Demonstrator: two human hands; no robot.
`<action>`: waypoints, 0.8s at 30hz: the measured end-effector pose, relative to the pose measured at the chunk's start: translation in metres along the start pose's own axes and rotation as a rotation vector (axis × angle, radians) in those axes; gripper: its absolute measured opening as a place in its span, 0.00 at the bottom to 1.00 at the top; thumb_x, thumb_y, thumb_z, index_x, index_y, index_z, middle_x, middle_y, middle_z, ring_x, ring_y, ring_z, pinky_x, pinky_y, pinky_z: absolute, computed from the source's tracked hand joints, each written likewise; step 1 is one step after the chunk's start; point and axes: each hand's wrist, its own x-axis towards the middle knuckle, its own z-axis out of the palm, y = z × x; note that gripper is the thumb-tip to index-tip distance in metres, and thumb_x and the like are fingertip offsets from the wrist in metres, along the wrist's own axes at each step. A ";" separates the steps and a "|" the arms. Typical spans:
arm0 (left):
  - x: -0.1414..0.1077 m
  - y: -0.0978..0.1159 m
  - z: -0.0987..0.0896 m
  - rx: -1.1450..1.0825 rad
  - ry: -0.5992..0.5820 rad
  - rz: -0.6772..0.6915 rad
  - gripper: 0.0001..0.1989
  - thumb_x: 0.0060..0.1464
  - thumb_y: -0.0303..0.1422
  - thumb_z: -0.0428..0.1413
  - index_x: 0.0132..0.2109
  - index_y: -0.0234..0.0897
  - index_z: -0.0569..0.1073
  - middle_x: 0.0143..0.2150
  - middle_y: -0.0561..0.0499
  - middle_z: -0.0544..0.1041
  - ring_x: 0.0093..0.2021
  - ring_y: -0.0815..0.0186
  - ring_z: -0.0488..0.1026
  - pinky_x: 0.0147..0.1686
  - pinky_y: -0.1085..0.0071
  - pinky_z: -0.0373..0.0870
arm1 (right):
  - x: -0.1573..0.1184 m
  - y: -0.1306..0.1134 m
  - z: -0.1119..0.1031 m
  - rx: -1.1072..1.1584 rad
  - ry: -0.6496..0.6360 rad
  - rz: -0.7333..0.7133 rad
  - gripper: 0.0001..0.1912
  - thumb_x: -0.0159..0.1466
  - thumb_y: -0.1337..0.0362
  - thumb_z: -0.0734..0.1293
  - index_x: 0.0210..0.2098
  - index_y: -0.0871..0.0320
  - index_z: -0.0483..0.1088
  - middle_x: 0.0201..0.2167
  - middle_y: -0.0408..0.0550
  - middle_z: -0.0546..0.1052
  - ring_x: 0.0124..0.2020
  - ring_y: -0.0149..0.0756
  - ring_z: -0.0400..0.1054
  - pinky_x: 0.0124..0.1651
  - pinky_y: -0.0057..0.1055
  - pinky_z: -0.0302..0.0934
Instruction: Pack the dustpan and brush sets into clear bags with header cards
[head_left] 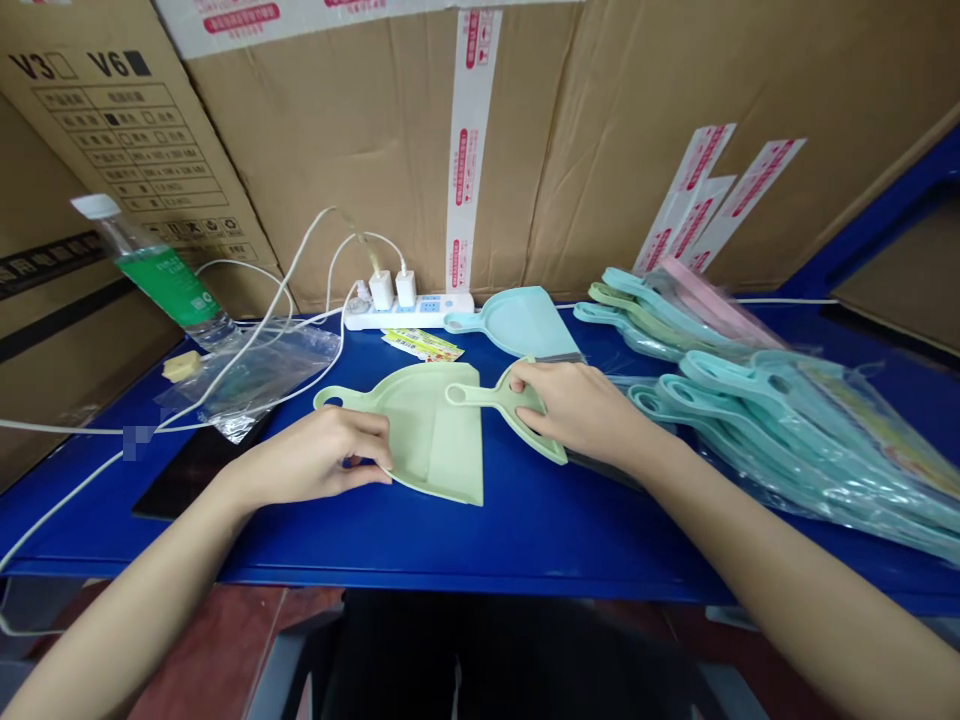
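A pale green plastic dustpan (431, 440) lies flat near the middle of the blue desk (450, 545), its looped handle pointing left. The left hand (326, 458) curls around the pan's right edge, fingers gripping it and seeming to steady it. A green plastic hand brush (487, 396), its bristles not visible, lies across the pan with its handle pointing left. The right hand (577, 408) clasps the brush's wide end from above, apparently keeping it lined up over the pan. Just beyond them lies a light blue dustpan (521, 322), near a printed packet (422, 345) and a white power strip (405, 312). Bagged blue and green dustpan sets (787, 430) are stacked along the right, within easy reach. A plastic bag (251, 375) and a green-labelled bottle (161, 275) sit far left.
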 end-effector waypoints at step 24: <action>0.001 -0.024 0.004 0.167 0.240 -0.452 0.13 0.59 0.27 0.51 0.42 0.42 0.80 0.39 0.51 0.77 0.38 0.64 0.76 0.41 0.69 0.70 | 0.001 -0.004 0.007 0.228 0.097 -0.276 0.04 0.61 0.65 0.60 0.35 0.55 0.66 0.37 0.50 0.78 0.36 0.42 0.72 0.36 0.34 0.60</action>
